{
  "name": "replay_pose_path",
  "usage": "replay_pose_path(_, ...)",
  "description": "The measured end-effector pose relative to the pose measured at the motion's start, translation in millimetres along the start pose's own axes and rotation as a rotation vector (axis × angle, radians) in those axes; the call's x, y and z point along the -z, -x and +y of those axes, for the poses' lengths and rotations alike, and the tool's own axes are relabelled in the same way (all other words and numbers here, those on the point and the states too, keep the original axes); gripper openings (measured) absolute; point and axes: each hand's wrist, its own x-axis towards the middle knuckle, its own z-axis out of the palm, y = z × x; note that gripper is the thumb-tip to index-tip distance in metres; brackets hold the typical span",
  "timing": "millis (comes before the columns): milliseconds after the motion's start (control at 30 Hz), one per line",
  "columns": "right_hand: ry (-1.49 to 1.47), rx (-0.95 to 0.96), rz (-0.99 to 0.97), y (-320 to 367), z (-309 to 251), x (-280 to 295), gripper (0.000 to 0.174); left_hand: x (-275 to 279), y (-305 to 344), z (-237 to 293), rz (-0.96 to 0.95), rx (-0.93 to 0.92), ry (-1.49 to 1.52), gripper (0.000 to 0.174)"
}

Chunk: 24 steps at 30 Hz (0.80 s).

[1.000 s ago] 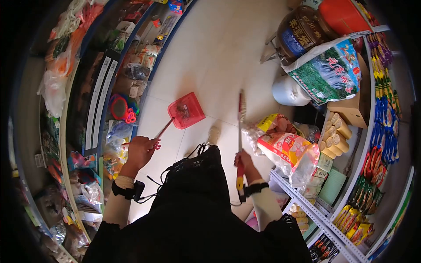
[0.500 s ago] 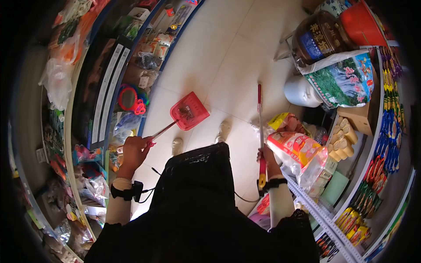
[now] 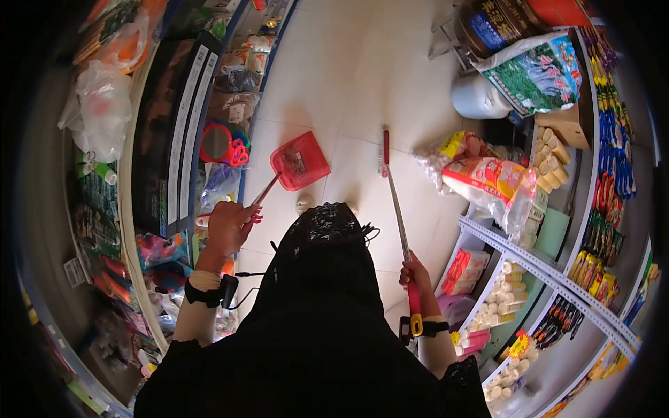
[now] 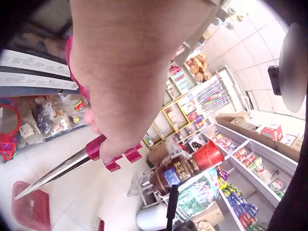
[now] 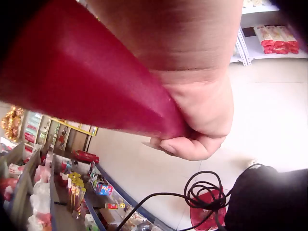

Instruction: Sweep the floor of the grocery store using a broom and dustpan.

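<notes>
My left hand (image 3: 228,230) grips the handle of a red dustpan (image 3: 300,161), whose pan lies on the floor with dark debris in it. My right hand (image 3: 416,273) is curled round the red grip of a long-handled brush (image 3: 398,209); its head is on the floor right of the dustpan, apart from it. In the left wrist view the hand (image 4: 120,96) holds the handle above the pan (image 4: 31,207), and bristles show at the bottom. In the right wrist view the fingers (image 5: 192,147) wrap the red grip (image 5: 96,77).
Packed shelves (image 3: 127,174) run along the left. On the right are a white bucket (image 3: 479,96), a brown jar (image 3: 496,26), plastic bags of goods (image 3: 488,177) and a metal shelf edge (image 3: 543,268). Tiled floor (image 3: 334,76) lies between; a black cable (image 5: 159,194) hangs by the dustpan.
The brush head has swung left towards the dustpan since half a second ago, and my right hand is lower in view. The head view has shifted along the aisle. My left hand still grips the dustpan.
</notes>
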Motion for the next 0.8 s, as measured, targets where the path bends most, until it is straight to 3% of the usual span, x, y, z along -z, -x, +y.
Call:
replay_pose_path(67, -0.169, -0.026, -0.034, 9.5, 21.4, 4.7, 0.055, 1.6, 0.8, -2.5, -0.018, -0.048, -0.016, 0.033)
replay_pose_path(100, -0.259, 0.002, 0.009, 12.2, 30.3, 0.8, 0.027, 2.7, -0.1, -4.3, -0.032, -0.054, -0.015, 0.033)
replay_pose_path(133, -0.271, -0.006, 0.015, 4.0, 36.6, 5.4, 0.027, 2.9, -2.5, -5.4, -0.059, -0.057, -0.039, 0.033)
replay_pose_path(167, -0.474, -0.094, -0.079, -9.0, 39.4, 10.4, 0.009, 3.2, -4.0, -6.0, -0.087, -0.060, -0.064, 0.032)
replay_pose_path(200, -0.678, -0.181, -0.174, -20.2, 40.4, 13.9, 0.014, 3.9, -4.5, -5.9, -0.101, -0.066, -0.063, 0.032)
replay_pose_path(233, -0.769, -0.217, -0.196, -22.5, 35.0, 0.4, 0.030, 4.7, -5.3, -4.9, -0.107, -0.075, -0.060, 0.032)
replay_pose_path(333, -1.033, -0.311, -0.263, -49.4, 28.6, -44.4, 0.027, -0.6, -15.4, -2.8, -0.109, -0.094, -0.058, 0.031)
replay_pose_path(367, -0.982, -0.197, -0.253, -53.1, 27.6, -66.1, 0.027, -1.6, -18.2, -2.0, -0.109, -0.090, -0.059, 0.031)
replay_pose_path(467, -1.020, -0.214, -0.356, -48.6, 2.7, -106.4, 0.026, -2.6, -23.2, 4.5, -0.122, -0.087, -0.076, 0.030)
replay_pose_path(533, -0.989, -0.126, -0.407, -51.1, -10.9, -99.9, 0.024, -6.8, -25.4, 9.6, -0.113, -0.083, -0.077, 0.029)
replay_pose_path(600, -0.871, -0.028, -0.305, -36.7, -14.2, -83.0, 0.025, -9.1, -26.3, 14.4, -0.114, -0.059, -0.083, 0.028)
replay_pose_path(667, -0.637, 0.072, -0.205, -23.9, -16.7, -59.4, 0.011, -11.3, -25.8, 14.8, -0.098, -0.052, -0.069, 0.028)
replay_pose_path(733, -0.478, 0.125, -0.144, -17.1, -35.1, -31.9, 0.030, -10.8, -27.9, 14.4, -0.082, -0.046, -0.055, 0.027)
replay_pose_path(800, -0.382, 0.211, -0.116, -24.2, -64.4, -8.3, 0.036, -7.5, -32.9, 15.6, -0.081, -0.053, -0.064, 0.026)
